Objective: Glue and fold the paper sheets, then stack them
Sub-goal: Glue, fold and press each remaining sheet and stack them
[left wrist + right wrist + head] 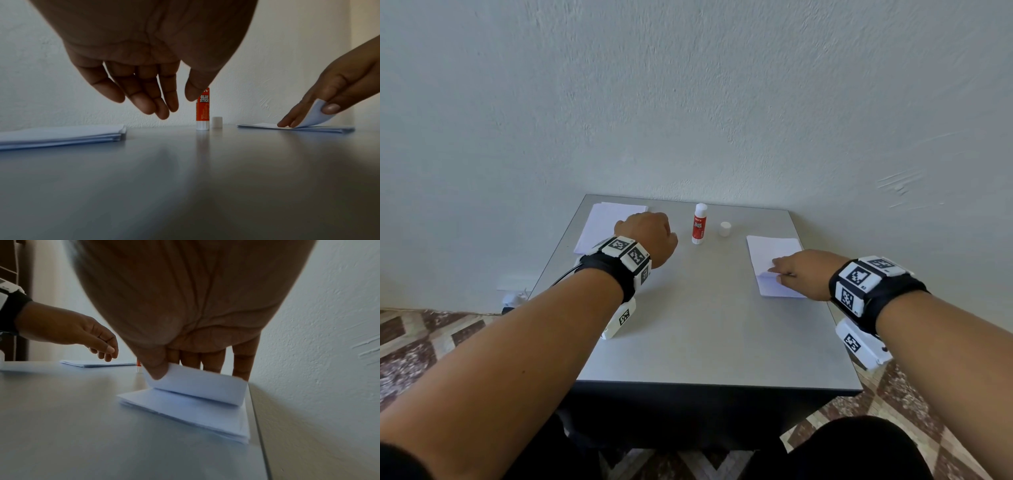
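On the grey table, a pile of white paper sheets lies at the right. My right hand pinches the near edge of its top sheet between thumb and fingers, and that edge curls up off the pile. A second paper pile lies at the back left. My left hand hovers above the table beside it with relaxed fingers, holding nothing. A red and white glue stick stands upright and uncapped at the back centre. Its white cap stands just to its right.
The table's back edge meets a pale wall. The right pile sits close to the table's right edge. Patterned floor tiles show on both sides of the table.
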